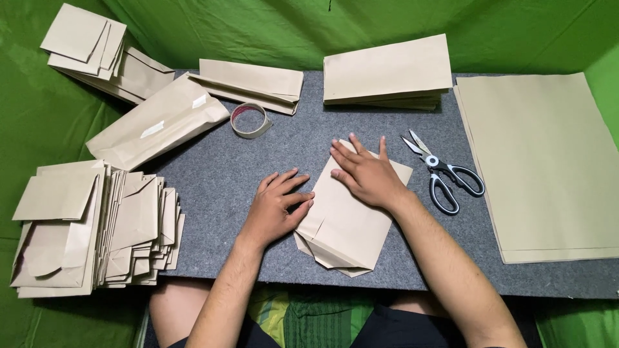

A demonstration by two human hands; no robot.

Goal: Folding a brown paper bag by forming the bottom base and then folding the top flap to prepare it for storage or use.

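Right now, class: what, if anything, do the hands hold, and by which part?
Nothing is gripped. Both hands, left hand and right hand, press flat on the folded brown paper: left edge and upper part.

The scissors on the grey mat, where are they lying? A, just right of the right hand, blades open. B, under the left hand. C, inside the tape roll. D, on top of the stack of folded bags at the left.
A: the scissors lie on the mat just right of the right hand, blades parted.

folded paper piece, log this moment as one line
left hand flat on folded brown paper | right hand pressing its top | scissors at right | tape roll behind
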